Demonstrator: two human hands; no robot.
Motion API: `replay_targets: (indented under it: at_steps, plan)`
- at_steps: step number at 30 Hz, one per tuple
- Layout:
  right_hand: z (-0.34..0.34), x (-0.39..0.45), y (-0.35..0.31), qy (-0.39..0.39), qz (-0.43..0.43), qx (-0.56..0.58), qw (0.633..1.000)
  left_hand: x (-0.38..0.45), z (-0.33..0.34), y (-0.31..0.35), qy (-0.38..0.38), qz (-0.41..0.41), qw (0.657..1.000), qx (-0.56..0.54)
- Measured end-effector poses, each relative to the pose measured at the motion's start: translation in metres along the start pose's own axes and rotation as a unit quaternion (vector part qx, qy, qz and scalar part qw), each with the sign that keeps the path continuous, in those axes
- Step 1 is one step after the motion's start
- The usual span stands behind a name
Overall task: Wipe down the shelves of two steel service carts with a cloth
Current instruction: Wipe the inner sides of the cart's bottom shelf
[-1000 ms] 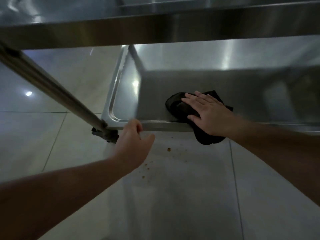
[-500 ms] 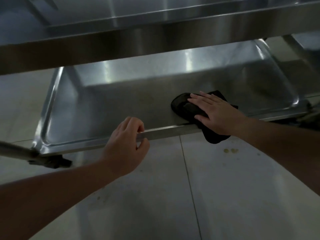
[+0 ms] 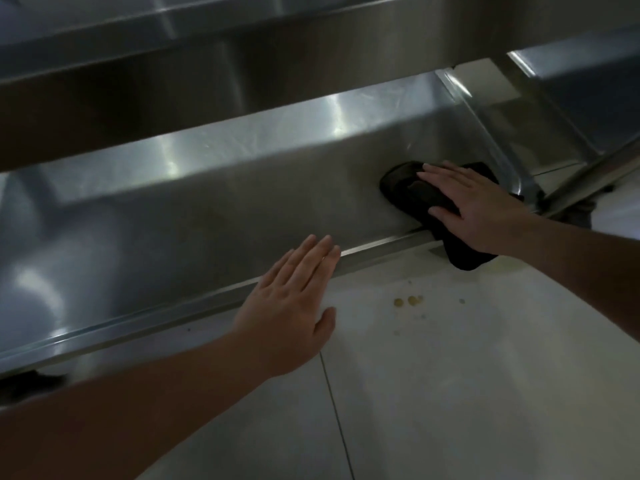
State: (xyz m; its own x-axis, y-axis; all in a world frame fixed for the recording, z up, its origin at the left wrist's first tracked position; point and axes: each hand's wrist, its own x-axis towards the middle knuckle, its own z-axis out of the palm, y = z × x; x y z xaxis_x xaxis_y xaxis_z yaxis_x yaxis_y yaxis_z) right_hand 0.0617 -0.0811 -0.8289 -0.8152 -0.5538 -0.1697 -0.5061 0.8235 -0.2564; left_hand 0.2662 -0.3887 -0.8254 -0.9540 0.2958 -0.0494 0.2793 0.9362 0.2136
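A steel cart's bottom shelf (image 3: 194, 216) runs across the head view under a higher steel shelf (image 3: 242, 64). On the bottom shelf's right end lies a black cloth (image 3: 415, 194), part of it hanging over the front rim. My right hand (image 3: 474, 202) presses flat on the cloth with straight fingers. My left hand (image 3: 294, 299) is spread flat with its fingertips over the shelf's front rim (image 3: 381, 244), holding nothing.
White floor tiles (image 3: 467, 375) lie in front of the cart, with small yellowish spots (image 3: 408, 301) near the rim. A slanted steel leg (image 3: 588, 181) and a dark caster (image 3: 581, 213) stand at the right end. Another steel surface (image 3: 588, 81) shows at the far right.
My left hand let go of the front rim and its fingers straightened. My right hand slid the cloth to the shelf's right end, and the view swung rightwards along the cart.
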Motion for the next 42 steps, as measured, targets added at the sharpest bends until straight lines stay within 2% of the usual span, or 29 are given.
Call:
replay_targets:
  at_steps: [2, 6, 11, 13, 15, 17, 19, 21, 24, 26, 27, 29, 31, 33, 36, 38, 39, 40, 42]
  plan:
    - [-0.002, -0.004, 0.015, 0.015, 0.037, 0.003, 0.999, 0.012, 0.008, 0.009, -0.006, 0.019, 0.999, 0.029]
    - [0.000, -0.003, 0.031, 0.054, 0.150, -0.010, 0.987, 0.028, 0.018, 0.011, -0.019, -0.006, 0.998, 0.066]
    - [0.002, 0.005, 0.003, 0.063, 0.254, -0.016, 0.965, 0.029, 0.028, 0.008, -0.013, 0.000, 0.996, 0.084]
    - [0.006, 0.012, -0.026, 0.064, 0.213, -0.014, 0.975, 0.029, 0.030, 0.009, -0.007, 0.002, 0.996, 0.093]
    - [0.014, 0.019, -0.056, 0.043, 0.069, -0.011, 0.997, 0.029, 0.031, 0.009, -0.003, 0.005, 0.995, 0.099]
    - [0.019, 0.023, -0.069, 0.023, -0.062, 0.006, 0.998, 0.029, 0.032, 0.008, -0.003, 0.006, 0.995, 0.104]
    - [0.013, 0.031, -0.055, 0.040, -0.097, 0.015, 0.994, 0.029, 0.033, 0.007, 0.002, 0.009, 0.994, 0.105]
    - [0.003, 0.044, -0.022, 0.099, -0.016, 0.024, 0.995, 0.029, 0.033, 0.006, 0.008, 0.011, 0.995, 0.103]
    - [-0.018, 0.068, 0.038, 0.187, 0.196, 0.000, 0.963, 0.030, 0.032, 0.007, 0.007, 0.011, 0.995, 0.104]
    - [-0.028, 0.089, 0.048, 0.203, 0.302, 0.019, 0.931, 0.030, 0.031, 0.008, 0.002, 0.007, 0.994, 0.113]
    - [-0.031, 0.101, 0.041, 0.202, 0.326, 0.023, 0.923, 0.030, 0.031, 0.009, 0.001, 0.005, 0.993, 0.116]
    - [-0.030, 0.119, 0.012, 0.183, 0.293, 0.008, 0.938, 0.030, 0.030, 0.009, -0.002, 0.005, 0.993, 0.115]
    - [-0.022, 0.127, -0.029, 0.146, 0.174, 0.005, 0.974, 0.030, 0.030, 0.009, -0.004, 0.005, 0.993, 0.117]
    - [-0.008, 0.120, -0.070, 0.108, 0.046, 0.005, 0.993, 0.030, 0.029, 0.009, -0.010, 0.003, 0.992, 0.125]
    - [0.013, 0.093, -0.102, 0.068, -0.126, 0.015, 0.990, 0.030, 0.030, 0.009, -0.017, 0.000, 0.991, 0.135]
    - [0.016, 0.085, -0.092, 0.058, -0.188, 0.017, 0.980, 0.030, 0.030, 0.009, -0.015, -0.002, 0.991, 0.131]
    - [0.013, 0.088, -0.080, 0.067, -0.178, 0.017, 0.982, 0.031, 0.030, 0.009, -0.013, 0.000, 0.992, 0.126]
    - [0.008, 0.095, -0.066, 0.086, -0.133, 0.024, 0.987, 0.031, 0.029, 0.009, -0.011, 0.002, 0.993, 0.121]
    - [-0.011, 0.113, -0.032, 0.144, 0.043, 0.039, 0.988, 0.031, 0.027, 0.010, -0.010, 0.002, 0.993, 0.116]
